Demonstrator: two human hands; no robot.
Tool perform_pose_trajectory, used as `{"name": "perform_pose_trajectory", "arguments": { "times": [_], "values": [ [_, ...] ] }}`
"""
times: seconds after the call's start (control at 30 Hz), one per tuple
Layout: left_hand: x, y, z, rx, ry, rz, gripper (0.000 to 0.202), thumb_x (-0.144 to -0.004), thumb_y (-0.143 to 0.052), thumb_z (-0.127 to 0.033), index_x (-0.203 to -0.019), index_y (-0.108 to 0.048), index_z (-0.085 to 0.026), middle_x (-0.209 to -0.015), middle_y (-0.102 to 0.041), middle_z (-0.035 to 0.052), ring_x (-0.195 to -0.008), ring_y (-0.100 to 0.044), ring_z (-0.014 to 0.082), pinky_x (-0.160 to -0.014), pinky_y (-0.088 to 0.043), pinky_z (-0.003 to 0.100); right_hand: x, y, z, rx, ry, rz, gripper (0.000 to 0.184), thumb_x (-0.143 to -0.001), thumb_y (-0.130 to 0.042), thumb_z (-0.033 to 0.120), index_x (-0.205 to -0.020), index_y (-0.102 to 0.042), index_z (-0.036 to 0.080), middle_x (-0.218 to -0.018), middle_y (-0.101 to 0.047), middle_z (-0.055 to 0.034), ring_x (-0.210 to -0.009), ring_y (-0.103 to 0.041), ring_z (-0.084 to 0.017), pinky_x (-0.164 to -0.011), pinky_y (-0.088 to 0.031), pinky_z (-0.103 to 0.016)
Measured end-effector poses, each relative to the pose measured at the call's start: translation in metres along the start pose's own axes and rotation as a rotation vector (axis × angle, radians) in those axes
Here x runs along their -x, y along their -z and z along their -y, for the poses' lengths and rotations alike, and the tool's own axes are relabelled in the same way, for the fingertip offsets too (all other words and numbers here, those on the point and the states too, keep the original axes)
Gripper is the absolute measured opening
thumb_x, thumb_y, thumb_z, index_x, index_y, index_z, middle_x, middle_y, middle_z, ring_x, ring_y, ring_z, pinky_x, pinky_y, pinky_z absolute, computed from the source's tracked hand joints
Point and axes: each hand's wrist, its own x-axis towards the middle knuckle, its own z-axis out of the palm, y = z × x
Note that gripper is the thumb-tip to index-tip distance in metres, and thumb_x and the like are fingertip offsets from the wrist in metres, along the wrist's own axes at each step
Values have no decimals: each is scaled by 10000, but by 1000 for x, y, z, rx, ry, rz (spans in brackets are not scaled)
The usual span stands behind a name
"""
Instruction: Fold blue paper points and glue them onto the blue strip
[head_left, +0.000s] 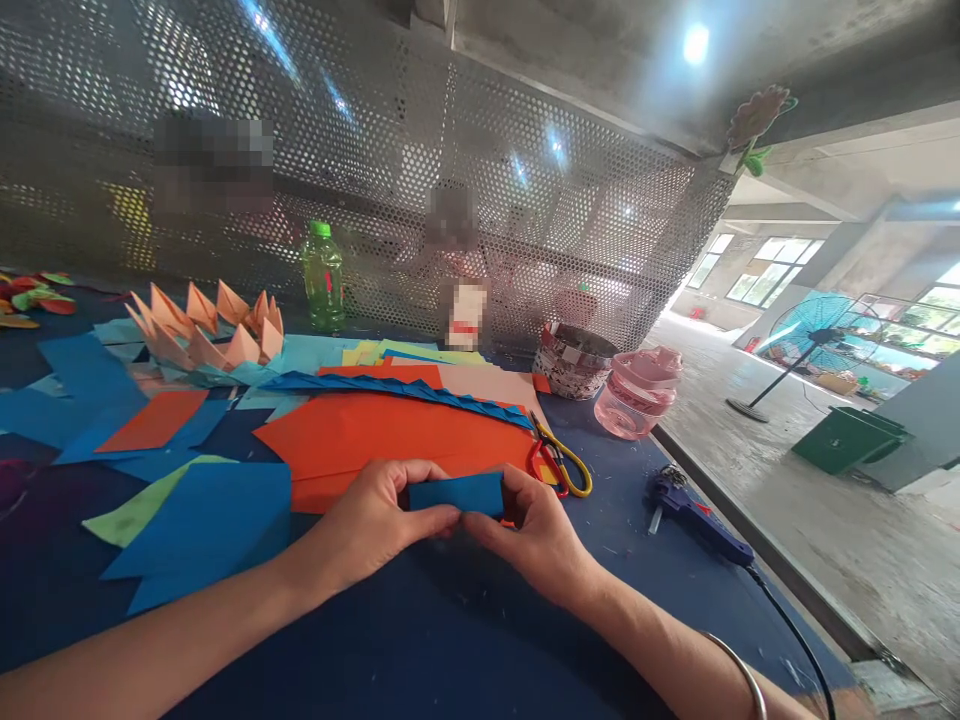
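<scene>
A small folded piece of blue paper [456, 493] is held in the air between both hands, above the front of the table. My left hand [394, 510] pinches its left end, thumb along the lower edge. At the other end, my right hand [529, 520] grips it the same way, and the two thumb tips nearly meet. Just beyond lie orange paper sheets [390, 430] with a long pleated blue paper strip [420, 390] across them. Scissors [559, 460] with red and yellow handles rest by the strip's right end.
Blue sheets [217, 525] lie at left, near a ring of folded orange paper points [210, 330]. A green bottle [322, 275] stands at the back. On the right are a patterned basket [574, 362], a pink plastic container [639, 393] and a corded glue gun [701, 520] near the table edge.
</scene>
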Motion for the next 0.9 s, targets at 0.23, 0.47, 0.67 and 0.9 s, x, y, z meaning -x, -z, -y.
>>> {"name": "perform_pose_trajectory", "arguments": {
  "times": [0.23,0.47,0.67,0.9],
  "values": [
    [-3,2,3,2,5,6,234,-668,-716,-368,-795,-674,-176,-655,-686,-4,-679,-665,185,-670,-517,266,-1,2,1,-30,14,-2,194,-735,-653,224,-885,-541,174,-732,-569,31,-653,-522,-99,-605,-417,-211],
    [-9,11,4,-67,44,-68,305,-644,-728,-430,-806,-657,-181,-613,-663,-19,-586,-635,162,-529,-467,227,-8,11,-2,-45,35,-64,286,-717,-671,237,-955,-520,184,-678,-561,39,-602,-514,-95,-577,-408,-221],
    [-12,15,3,-20,42,-76,337,-608,-750,-436,-808,-653,-183,-633,-667,-14,-597,-644,171,-562,-503,249,-12,14,-3,-70,38,-70,301,-722,-668,216,-978,-513,189,-652,-559,56,-568,-503,-80,-562,-397,-210],
    [-13,25,-8,-112,23,-125,306,-638,-732,-431,-793,-659,-177,-648,-695,15,-678,-678,207,-632,-515,277,-17,26,-3,-22,97,-153,268,-767,-646,284,-981,-523,179,-665,-561,34,-594,-496,-92,-595,-402,-230]
  ]
}}
